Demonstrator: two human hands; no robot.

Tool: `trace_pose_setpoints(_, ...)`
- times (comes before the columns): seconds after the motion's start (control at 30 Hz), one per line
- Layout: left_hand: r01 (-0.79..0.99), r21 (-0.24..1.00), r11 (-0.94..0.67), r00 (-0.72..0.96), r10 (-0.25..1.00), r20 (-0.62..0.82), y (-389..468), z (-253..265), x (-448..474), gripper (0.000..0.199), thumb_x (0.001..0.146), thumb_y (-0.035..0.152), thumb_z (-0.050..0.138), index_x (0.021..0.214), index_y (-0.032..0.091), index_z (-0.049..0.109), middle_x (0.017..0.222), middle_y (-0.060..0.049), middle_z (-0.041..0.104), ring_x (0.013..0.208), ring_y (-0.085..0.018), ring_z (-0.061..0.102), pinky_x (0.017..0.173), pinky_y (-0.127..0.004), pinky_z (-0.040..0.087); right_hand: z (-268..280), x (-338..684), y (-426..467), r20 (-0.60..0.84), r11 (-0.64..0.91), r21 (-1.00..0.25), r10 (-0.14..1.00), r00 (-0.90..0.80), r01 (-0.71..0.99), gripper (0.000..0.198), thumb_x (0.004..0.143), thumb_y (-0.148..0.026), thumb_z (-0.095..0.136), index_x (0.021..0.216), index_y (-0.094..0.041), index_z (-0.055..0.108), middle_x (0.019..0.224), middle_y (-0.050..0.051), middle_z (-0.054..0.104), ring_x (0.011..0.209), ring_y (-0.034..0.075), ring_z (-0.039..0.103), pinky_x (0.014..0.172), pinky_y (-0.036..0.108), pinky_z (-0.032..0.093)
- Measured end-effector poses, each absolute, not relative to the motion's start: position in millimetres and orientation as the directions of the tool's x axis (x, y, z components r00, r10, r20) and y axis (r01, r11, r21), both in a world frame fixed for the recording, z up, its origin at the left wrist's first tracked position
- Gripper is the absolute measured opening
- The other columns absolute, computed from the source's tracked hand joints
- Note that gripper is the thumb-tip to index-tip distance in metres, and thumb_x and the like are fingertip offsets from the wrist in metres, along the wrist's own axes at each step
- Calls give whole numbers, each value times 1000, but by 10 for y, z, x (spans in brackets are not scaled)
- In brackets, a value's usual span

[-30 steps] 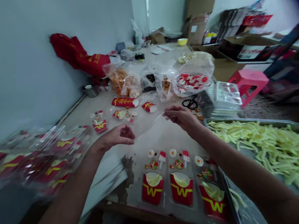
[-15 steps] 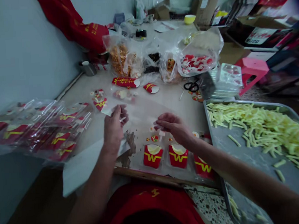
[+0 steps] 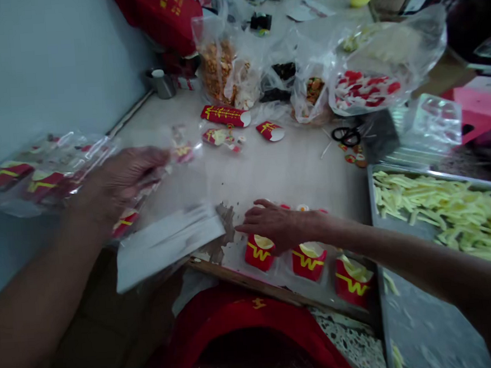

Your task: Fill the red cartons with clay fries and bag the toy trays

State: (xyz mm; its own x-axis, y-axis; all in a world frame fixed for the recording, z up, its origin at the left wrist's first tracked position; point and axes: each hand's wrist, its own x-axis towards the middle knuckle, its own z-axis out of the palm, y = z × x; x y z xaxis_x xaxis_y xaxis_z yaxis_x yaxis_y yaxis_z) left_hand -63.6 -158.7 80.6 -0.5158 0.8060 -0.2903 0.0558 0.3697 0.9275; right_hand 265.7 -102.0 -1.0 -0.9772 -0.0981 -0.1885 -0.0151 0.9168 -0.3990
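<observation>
My left hand (image 3: pixel 133 169) is on the left, blurred by motion, over the near edge of a pile of clear-wrapped packs (image 3: pixel 43 181) with red fries cartons inside. Whether its fingers hold anything cannot be made out. My right hand (image 3: pixel 276 224) reaches across the table, fingers stretched out, over the top of a small red fries carton (image 3: pixel 259 255) with a yellow zigzag. Two more such cartons, a middle one (image 3: pixel 310 262) and a right one (image 3: pixel 353 282), lie in the same row along the near edge. Small colourful pieces above them are partly hidden by my hand.
A metal tray (image 3: pixel 426 306) of pale fry-shaped pieces (image 3: pixel 449 209) stands on the right. White sheets (image 3: pixel 169 245) overhang the table's near left edge. Black scissors (image 3: pixel 347 136) lie near a stack of clear plastic trays (image 3: pixel 434 120). Bags of coloured pieces (image 3: pixel 365 91) line the back.
My left hand has moved left, from mid-table to the wrapped packs. My right hand has come down over the left carton, its fingers now stretched out. The view has shifted.
</observation>
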Motion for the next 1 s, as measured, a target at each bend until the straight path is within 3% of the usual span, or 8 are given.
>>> trace_pose_setpoints(0.1,88,883,461,-311,855,-415,-1454,601,-673,31,65,36,87,84,16,73,74,-1,69,63,-10,54,60,-23,44,17,2627,-909,-175,900,-436,-104,-979,-18,95,74,-41,80,155,-14,36,148,19,52,138,33,43,118,55,26)
trace_pose_setpoints(0.2,99,874,476,-231,865,-445,-1324,419,-708,33,63,41,88,84,18,76,81,-4,72,71,-13,58,63,-24,45,11,2673,-914,-179,891,-452,-136,-974,-42,105,70,-43,83,157,-14,32,155,19,44,143,35,36,118,54,25)
trace_pose_setpoints(0.33,30,877,480,-269,848,-456,-1120,206,-733,40,54,40,91,86,20,76,93,-5,74,86,-18,64,73,-29,48,-85,2661,-1023,-176,925,-364,-179,-968,-105,119,61,-40,92,157,-10,29,153,21,44,143,37,33,122,54,13)
trace_pose_setpoints(0.47,114,859,498,-315,838,-444,-991,39,-676,38,48,40,93,72,19,71,77,0,68,73,-13,58,66,-26,42,-104,2528,-929,-174,939,-340,-123,-977,-57,114,59,-38,92,154,-9,35,136,18,57,126,33,47,116,49,27)
trace_pose_setpoints(0.63,358,836,416,-313,897,-313,-1029,-1,-444,38,50,44,93,66,18,70,64,2,63,62,-11,50,60,-27,36,190,2571,-515,-75,907,-404,91,-993,114,107,59,-41,88,152,-16,40,133,13,58,118,29,51,106,43,38)
trace_pose_setpoints(0.8,504,774,383,-273,921,-278,-987,62,-142,34,56,45,91,67,18,73,64,0,67,61,-13,54,58,-28,38,595,2719,-103,160,885,-116,464,-871,450,97,71,-45,80,154,-19,37,138,17,54,124,37,46,104,51,35)
trace_pose_setpoints(0.87,526,765,371,-253,927,-276,-934,76,-53,33,55,43,91,68,19,73,66,-1,69,61,-13,57,58,-28,39,662,2733,-13,205,847,-25,524,-826,531,98,73,-47,79,155,-19,34,138,17,53,125,39,45,103,52,34)
trace_pose_setpoints(1.0,538,772,338,-200,941,-272,-856,78,53,32,54,41,92,66,19,73,65,-1,71,61,-14,59,58,-27,40,605,2732,33,233,812,35,560,-795,583,96,74,-48,79,154,-20,33,135,17,54,123,38,44,101,52,33)
